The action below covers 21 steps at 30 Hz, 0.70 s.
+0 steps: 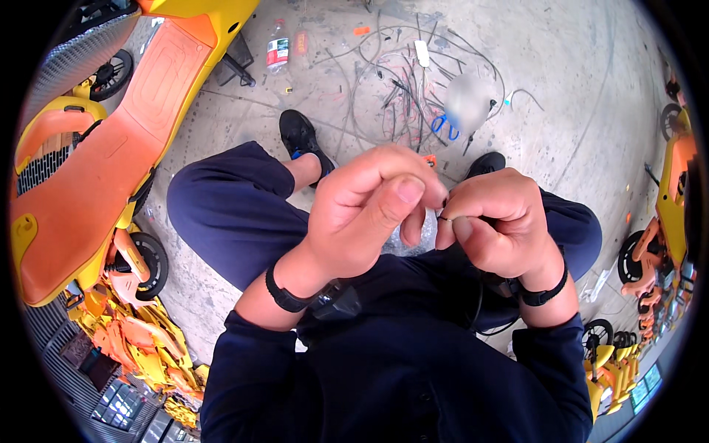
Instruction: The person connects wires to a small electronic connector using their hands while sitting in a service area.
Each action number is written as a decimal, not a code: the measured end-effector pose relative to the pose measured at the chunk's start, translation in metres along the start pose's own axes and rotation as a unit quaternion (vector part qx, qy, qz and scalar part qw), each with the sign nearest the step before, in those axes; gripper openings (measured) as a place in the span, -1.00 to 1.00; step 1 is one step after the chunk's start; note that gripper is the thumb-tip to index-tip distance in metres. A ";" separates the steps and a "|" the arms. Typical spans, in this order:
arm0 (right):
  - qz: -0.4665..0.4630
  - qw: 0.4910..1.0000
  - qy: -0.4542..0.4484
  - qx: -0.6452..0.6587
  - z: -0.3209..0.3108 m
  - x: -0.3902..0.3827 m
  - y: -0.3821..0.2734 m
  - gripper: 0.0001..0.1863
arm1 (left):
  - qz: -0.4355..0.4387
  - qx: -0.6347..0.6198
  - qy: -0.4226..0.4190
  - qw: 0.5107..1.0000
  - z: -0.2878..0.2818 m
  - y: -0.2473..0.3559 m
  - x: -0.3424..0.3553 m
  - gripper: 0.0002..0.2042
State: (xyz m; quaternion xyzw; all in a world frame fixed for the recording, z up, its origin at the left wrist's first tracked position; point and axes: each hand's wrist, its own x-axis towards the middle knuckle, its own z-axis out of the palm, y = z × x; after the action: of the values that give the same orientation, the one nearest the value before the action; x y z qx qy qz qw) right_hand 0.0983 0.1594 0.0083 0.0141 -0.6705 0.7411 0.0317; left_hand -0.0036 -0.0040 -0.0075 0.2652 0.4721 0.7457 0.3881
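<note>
In front of my lap, both hands are raised close together. My right hand (498, 221) pinches a thin dark wire (445, 218) between thumb and bent forefinger; only a short bit of it shows. Beside it, my left hand (373, 199) is closed, its fingers curled and thumb raised. A small dark piece lies at its forefinger's tip, against the right hand; what the left fingers hold is mostly hidden. Clear crinkled plastic (421, 235) shows below the hands. Beyond them on the floor lie scissors with blue handles (445, 127) and loose cables (402, 96).
A plastic bottle (278, 48) with a red and white label and a white tag-like piece (422, 53) lie on the concrete. An orange and yellow vehicle body (140, 111) stands close on the left. Yellow and orange parts (140, 340) are piled behind it; more vehicles (672, 192) line the right.
</note>
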 end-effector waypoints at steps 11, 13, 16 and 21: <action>0.035 0.998 0.040 0.021 -0.002 -0.002 -0.001 -0.83 | 0.073 0.280 -0.069 0.955 -0.012 0.011 0.006 -0.82; 0.042 0.998 0.039 0.018 -0.004 -0.002 -0.002 -0.83 | 0.083 0.316 -0.067 0.943 -0.010 0.016 0.007 -0.85; 0.063 0.997 0.034 0.032 -0.004 -0.002 -0.002 -0.83 | 0.086 0.320 -0.046 0.942 -0.009 0.019 0.005 -0.88; 0.095 0.993 0.017 0.069 -0.005 -0.003 -0.002 -0.83 | 0.118 0.340 -0.039 0.932 -0.008 0.020 0.005 -0.89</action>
State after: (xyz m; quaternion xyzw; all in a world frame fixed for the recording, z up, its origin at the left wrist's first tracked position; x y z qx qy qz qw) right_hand 0.1011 0.1646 0.0092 -0.0597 -0.6154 0.7854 -0.0286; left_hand -0.0188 -0.0092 0.0074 0.4638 0.6475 0.5701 0.2018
